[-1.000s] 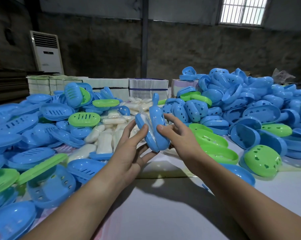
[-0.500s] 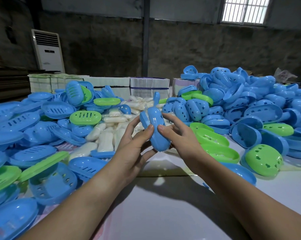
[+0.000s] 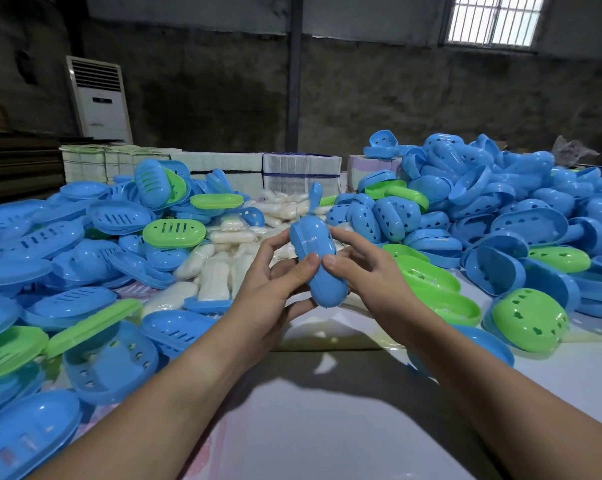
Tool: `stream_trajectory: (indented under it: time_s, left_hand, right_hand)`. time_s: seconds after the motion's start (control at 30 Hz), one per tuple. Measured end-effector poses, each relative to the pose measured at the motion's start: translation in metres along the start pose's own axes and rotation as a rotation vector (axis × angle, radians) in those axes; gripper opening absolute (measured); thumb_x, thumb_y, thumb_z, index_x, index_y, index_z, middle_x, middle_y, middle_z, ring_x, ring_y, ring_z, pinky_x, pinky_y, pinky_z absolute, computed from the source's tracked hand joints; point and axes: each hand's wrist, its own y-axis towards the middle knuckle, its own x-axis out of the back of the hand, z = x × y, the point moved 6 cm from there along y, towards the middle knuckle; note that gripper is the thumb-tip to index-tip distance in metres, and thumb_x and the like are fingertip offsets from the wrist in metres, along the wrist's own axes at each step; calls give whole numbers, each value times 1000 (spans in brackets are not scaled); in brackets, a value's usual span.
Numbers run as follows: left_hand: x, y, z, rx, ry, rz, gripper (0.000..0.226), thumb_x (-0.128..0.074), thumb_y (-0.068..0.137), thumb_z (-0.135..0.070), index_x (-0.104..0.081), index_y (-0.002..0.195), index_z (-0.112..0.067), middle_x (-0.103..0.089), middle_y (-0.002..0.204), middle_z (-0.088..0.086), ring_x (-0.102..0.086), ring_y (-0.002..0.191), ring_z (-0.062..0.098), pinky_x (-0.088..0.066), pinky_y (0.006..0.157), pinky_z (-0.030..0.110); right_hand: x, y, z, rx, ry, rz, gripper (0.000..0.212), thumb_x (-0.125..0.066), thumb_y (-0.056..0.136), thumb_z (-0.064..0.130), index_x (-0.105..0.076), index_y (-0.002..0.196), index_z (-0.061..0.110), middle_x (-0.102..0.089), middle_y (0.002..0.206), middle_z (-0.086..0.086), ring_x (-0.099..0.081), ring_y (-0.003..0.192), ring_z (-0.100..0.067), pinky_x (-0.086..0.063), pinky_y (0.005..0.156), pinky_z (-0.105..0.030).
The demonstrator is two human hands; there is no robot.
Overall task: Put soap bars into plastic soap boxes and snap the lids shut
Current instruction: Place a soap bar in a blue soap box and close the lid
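Table (image 3: 327,427): a pale surface nearest the person, both bare forearms reaching out over it.
Left hand (image 3: 271,285): fingers curled round the left side of the blue soap box (image 3: 318,263), thumb pressing on its near face.
Right hand (image 3: 368,275): fingers curled round the right side of the same box, thumb tip on the near face just beside the left thumb.
Blue soap box: held above the table between both hands, standing on end, its two halves closed together; whether soap is inside cannot be told.
Soap bars (image 3: 216,271): a heap of white wrapped bars on the table just beyond the hands.
Left pile (image 3: 67,244): blue and green slotted lids and trays.
Right pile (image 3: 483,209): blue and green box halves, heaped high.
Far edge: bundled paper stacks (image 3: 301,171), a standing air conditioner (image 3: 98,98), a barred window (image 3: 493,19).
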Motion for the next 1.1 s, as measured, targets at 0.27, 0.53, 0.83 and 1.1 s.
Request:
stream_trajectory:
  time_s: [0.27,0.53,0.83,1.1]
  left_hand:
    - [-2,1,-3,-21,-35,-18,60,-78,74,-33,-56,129,-33,-75,117,11,-74,107,28,-63,81,40]
    - [2,1,-6,-2,-52,-65,57,-80,69,-38,-63,123,-35,-78,107,3,-76,94,25,-61,72,36]
    - [-1,-1,1,103,49,16,55,-81,74,-44,-67,126,-34,-74,111,5,-71,89,23,-60,76,39]
    - [2,0,-1,73,23,-23,58,-78,74,-43,-64,130,-34,-76,114,4,-75,101,25,-62,80,41]
  right_hand:
    - [2,1,5,17,-33,-25,44,-71,73,38,-63,116,41,-66,79,8,-66,76,-6,-54,65,-23]
    - [12,4,5,-75,69,-104,55,-65,73,52,-62,126,36,-73,106,6,-65,90,-15,-50,76,-40]
    - [10,1,9,-113,-40,-54,49,-61,79,50,-64,126,35,-71,115,2,-67,105,-26,-52,92,-52]
    - [-1,-2,8,-102,-63,-49,35,-69,66,57,-69,100,56,-67,115,-12,-69,92,-26,-52,90,-57]
